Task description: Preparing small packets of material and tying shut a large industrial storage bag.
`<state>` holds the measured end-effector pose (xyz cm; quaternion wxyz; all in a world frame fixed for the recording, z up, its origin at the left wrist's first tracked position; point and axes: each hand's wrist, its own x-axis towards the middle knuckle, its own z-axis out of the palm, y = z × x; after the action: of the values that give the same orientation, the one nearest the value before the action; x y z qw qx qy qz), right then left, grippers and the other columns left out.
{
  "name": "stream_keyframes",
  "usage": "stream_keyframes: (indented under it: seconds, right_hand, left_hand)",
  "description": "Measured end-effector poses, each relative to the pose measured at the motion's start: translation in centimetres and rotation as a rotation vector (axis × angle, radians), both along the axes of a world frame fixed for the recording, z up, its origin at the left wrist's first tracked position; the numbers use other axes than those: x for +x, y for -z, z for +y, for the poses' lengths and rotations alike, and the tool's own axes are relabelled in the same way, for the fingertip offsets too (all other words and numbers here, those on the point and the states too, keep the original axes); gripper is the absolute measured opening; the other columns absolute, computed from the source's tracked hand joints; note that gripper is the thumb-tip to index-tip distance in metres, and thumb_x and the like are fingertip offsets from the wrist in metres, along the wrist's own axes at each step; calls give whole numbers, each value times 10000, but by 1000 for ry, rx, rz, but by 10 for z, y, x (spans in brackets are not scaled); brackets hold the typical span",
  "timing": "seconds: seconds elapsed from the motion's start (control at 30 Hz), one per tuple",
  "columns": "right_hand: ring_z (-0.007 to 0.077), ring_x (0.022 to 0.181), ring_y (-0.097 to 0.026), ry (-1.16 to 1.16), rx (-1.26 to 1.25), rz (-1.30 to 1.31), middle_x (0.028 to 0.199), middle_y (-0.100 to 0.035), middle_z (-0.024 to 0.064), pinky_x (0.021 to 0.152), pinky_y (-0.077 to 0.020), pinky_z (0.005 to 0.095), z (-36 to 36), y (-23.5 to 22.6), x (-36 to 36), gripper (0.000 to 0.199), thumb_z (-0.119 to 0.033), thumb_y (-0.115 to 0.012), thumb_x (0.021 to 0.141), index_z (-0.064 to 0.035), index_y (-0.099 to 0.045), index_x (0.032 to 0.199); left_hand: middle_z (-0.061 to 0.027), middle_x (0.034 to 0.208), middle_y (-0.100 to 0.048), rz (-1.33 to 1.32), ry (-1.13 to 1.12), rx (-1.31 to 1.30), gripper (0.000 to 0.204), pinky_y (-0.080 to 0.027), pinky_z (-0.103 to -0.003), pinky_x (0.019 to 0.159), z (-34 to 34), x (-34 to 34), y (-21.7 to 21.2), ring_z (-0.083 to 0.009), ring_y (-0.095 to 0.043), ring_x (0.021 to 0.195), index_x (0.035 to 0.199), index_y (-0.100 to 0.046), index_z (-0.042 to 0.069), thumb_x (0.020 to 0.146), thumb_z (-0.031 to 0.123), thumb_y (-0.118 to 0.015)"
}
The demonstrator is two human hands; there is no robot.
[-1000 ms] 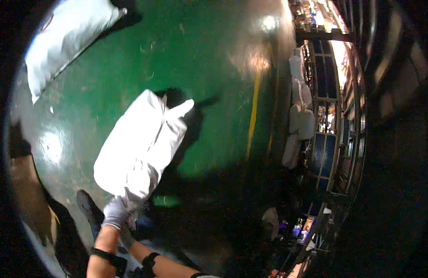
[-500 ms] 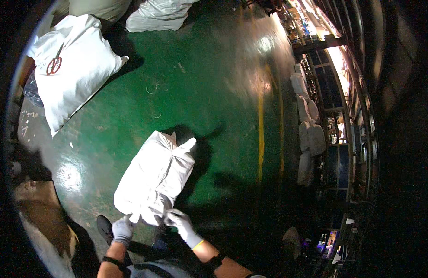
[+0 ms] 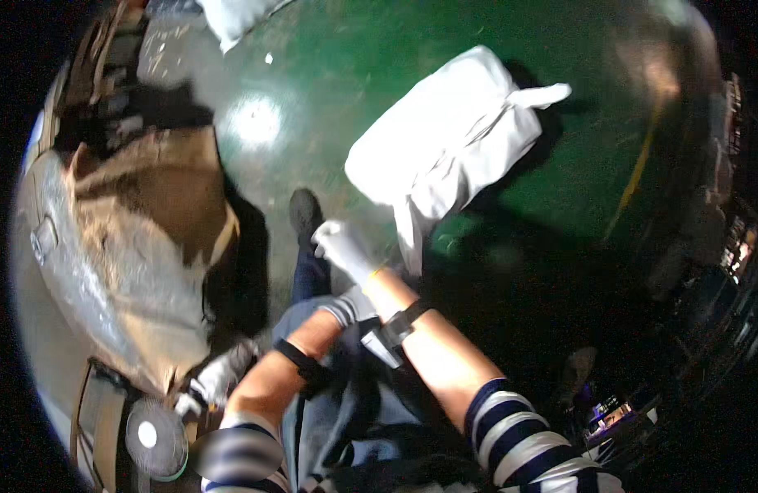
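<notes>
In the head view, the person's gloved right hand [image 3: 343,246] looks curled; whether it pinches anything cannot be told. The left hand [image 3: 362,305], partly hidden behind the right wrist, is unclear too. A white sack [image 3: 445,131] lies ahead and right of both hands.

Dark rim, glare on green floor [image 3: 338,90]

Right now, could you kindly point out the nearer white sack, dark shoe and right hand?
Nearer white sack [image 3: 443,131]: head view, its broad body.
Dark shoe [image 3: 305,211]: head view, its top.
Right hand [image 3: 341,245]: head view, its pale glove.
</notes>
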<state>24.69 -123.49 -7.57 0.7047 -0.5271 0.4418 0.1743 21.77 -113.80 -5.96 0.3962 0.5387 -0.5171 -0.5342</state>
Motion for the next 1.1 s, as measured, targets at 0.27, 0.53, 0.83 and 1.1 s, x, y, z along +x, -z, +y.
stream_keyframes:
  seconds: [0.27, 0.53, 0.83, 1.1]
  right_hand:
    - [323, 819, -628, 60, -423, 128, 865, -657, 109, 699, -478, 407, 4, -24, -4, 140, -222, -522, 866, -134, -628, 894]
    - [368, 809, -622, -291, -500, 106, 820, -665, 144, 752, -478, 430, 50, -15, -42, 219, -284, -486, 896, -104, -610, 891]
    - [177, 764, -588, 541, -221, 400, 805, -626, 32, 722, -479, 334, -17, -11, -238, 167, -188, -608, 828, -46, -665, 894]
    - [89, 651, -519, 741, -195, -205, 728, -557, -3, 658, -463, 238, -180, -176, -124, 187, -78, -507, 888, 13, -614, 1012]
  left_hand:
    - [-174, 882, -677, -393, 55, 963, 284, -514, -440, 741, -10, 92, -3, -362, -652, 832, 920, -676, 83, 803, 316, -563]
    - [-192, 899, -659, -494, -166, 661, 347, -498, -414, 760, -100, 140, -38, -343, -640, 869, 925, -672, 54, 832, 372, -570]
    - [-176, 916, -642, -134, -272, 709, 289, -474, -392, 750, -120, 72, -2, -353, -618, 881, 1016, -587, 60, 887, 315, -541]
    - [-127, 836, -623, -648, -349, 491, 226, -495, -424, 654, -100, 20, 8, -331, -617, 754, 1021, -581, 108, 879, 282, -567]
